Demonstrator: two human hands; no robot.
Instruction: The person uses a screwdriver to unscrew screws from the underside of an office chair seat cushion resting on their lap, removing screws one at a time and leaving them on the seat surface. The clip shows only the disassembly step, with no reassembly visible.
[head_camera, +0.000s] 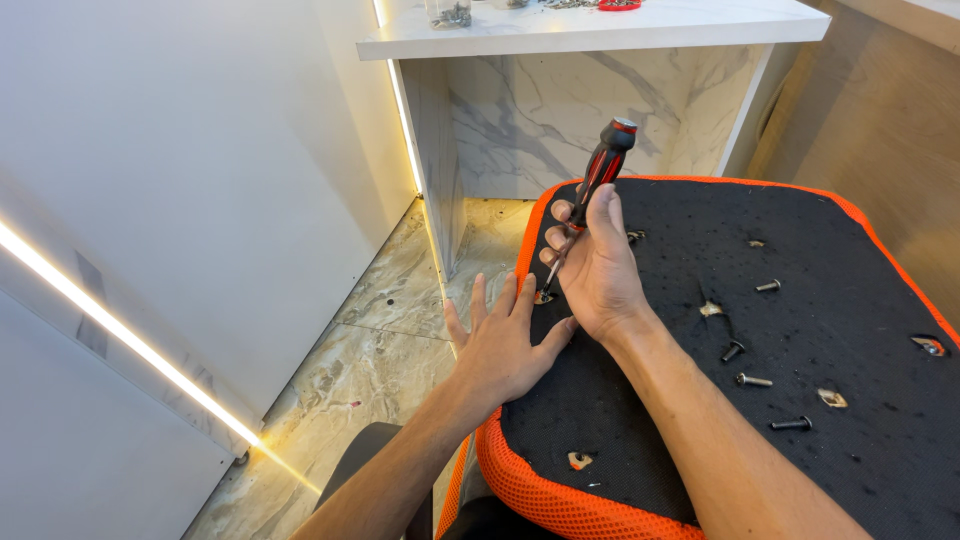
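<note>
Two hands are at work on one large piece: the black fabric underside of a seat cushion (740, 330) with orange mesh edging, filling the right and lower centre of the frame, turned bottom-up so its mounting holes face you.

Your left hand (505, 345) lies open, palm down and fingers spread, over the cushion's left edge at mid-frame; this appears to be bracing, to hold the piece steady against the tool's push.

Your right hand (598, 270) is closed around the shaft end of a red-and-black screwdriver (598, 180), gripped low, seemingly for control of the tip. The handle leans toward the upper centre; the tip meets a hole (543, 297) at the cushion's left edge, just beside your left fingertips.

Several loose bolts (768, 286) lie scattered on the fabric at right, within easy reach of your right hand. Whether a bolt sits under the tip cannot be told.

A white marble-patterned tabletop (600, 35) stands at the upper centre, behind the cushion.
</note>
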